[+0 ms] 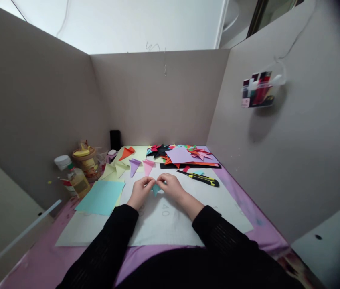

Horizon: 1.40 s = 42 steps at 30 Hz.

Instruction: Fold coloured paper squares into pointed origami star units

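Observation:
Between my two hands is a small folded piece of teal paper, held over a white sheet with printed numbers. My left hand pinches its left side with thumb and fingertips. Its right side is pinched by my right hand. Fingers cover most of the paper, so its full shape is hidden. Just beyond my hands lie a folded purple paper piece and a folded pink one. A flat light-blue sheet rests to the left of my left hand.
A yellow-and-black utility knife lies right of my hands. Behind it are folded paper stars under a lilac sheet. Orange folded paper, a bottle and a tub stand at left. Grey panels enclose the table.

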### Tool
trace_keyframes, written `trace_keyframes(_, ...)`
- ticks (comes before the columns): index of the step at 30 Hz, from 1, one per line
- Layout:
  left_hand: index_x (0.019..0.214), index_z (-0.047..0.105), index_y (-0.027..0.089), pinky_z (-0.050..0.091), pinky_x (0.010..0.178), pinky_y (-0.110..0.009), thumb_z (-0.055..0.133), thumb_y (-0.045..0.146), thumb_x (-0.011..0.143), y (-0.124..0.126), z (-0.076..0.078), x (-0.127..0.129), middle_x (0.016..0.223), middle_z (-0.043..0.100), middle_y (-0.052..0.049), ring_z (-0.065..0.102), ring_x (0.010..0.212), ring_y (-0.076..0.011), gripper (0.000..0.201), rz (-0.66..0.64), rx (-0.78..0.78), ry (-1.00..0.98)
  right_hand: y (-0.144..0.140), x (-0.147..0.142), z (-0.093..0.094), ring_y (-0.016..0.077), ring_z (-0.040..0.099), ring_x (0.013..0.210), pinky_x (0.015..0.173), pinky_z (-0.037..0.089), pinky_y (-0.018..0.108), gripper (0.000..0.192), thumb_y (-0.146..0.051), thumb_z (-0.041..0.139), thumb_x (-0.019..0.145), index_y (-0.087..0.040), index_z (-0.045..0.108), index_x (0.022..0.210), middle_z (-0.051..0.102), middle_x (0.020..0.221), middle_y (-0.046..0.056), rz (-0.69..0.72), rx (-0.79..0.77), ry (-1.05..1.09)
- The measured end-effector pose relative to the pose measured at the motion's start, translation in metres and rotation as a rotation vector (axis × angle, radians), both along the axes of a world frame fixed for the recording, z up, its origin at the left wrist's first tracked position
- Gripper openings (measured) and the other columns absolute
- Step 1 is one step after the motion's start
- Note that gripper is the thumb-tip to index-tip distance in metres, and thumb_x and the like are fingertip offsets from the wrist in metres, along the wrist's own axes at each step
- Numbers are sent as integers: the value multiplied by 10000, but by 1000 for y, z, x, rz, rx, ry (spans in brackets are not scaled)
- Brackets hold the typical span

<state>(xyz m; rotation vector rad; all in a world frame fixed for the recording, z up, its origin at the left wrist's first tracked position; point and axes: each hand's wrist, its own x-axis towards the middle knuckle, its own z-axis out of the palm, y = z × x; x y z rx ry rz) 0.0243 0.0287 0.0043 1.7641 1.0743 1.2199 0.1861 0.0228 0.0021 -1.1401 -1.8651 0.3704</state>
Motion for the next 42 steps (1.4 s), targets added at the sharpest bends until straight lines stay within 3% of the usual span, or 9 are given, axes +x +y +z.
trace_keyframes(8,735,637,158,420,660,-246,554,329,763,5,-6,-3,729,640,-24,560,701,-161,192,26,44,56,4,3,-1,118,524,634,603,354,217,114,-172,545,751,-171,607,656,609,662,-7,-5,-134,-31)
trace_keyframes(11,838,600,167,418,635,-235,587,291,728,7,-7,-4,740,619,-10,561,702,-150,165,20,44,66,5,2,-5,115,516,619,598,353,215,117,-171,536,741,-169,603,646,602,648,-10,2,-132,-3)
trace_keyframes(15,951,549,180,404,580,-214,641,265,668,6,-5,-7,738,597,11,556,656,-131,310,-10,-7,97,5,1,-8,112,506,610,583,349,213,118,-174,522,731,-166,595,638,584,637,-13,-11,-132,71)
trace_keyframes(19,933,530,184,383,509,-204,654,263,646,5,-4,-12,658,580,37,536,544,-116,322,-48,-100,124,4,3,-6,114,498,604,572,350,216,118,-204,524,717,-164,587,626,563,619,-15,-9,-174,158)
trace_keyframes(23,884,532,192,385,494,-201,677,232,594,5,-2,-14,661,597,45,539,519,-111,326,-7,-105,139,4,6,-3,110,453,563,536,338,219,129,-258,545,700,-162,569,617,519,584,-22,-12,-230,300)
trace_keyframes(31,923,505,178,439,601,-235,673,222,593,-3,17,-10,592,618,41,586,582,-129,373,103,-197,-20,14,13,-8,89,372,497,486,292,217,228,-374,612,670,-162,550,619,453,532,-45,-2,-306,641)
trace_keyframes(36,1003,501,160,466,630,-285,718,246,583,1,13,-13,656,638,3,603,624,-152,480,37,-280,-135,15,14,-5,83,360,477,467,294,213,266,-413,644,634,-159,563,648,465,529,-44,-93,-339,820)
trace_keyframes(39,1065,485,161,478,729,-305,759,270,569,7,7,-12,851,647,-48,622,801,-172,576,-92,-311,-307,13,10,-5,86,374,481,463,305,213,278,-425,644,632,-158,563,638,480,529,-37,-84,-351,811)
trace_keyframes(42,1102,468,151,478,733,-292,757,328,608,11,1,-8,870,632,-51,621,800,-165,599,-139,-337,-421,10,1,-8,87,386,488,464,313,210,270,-415,639,638,-155,568,636,489,531,-34,-60,-388,772)
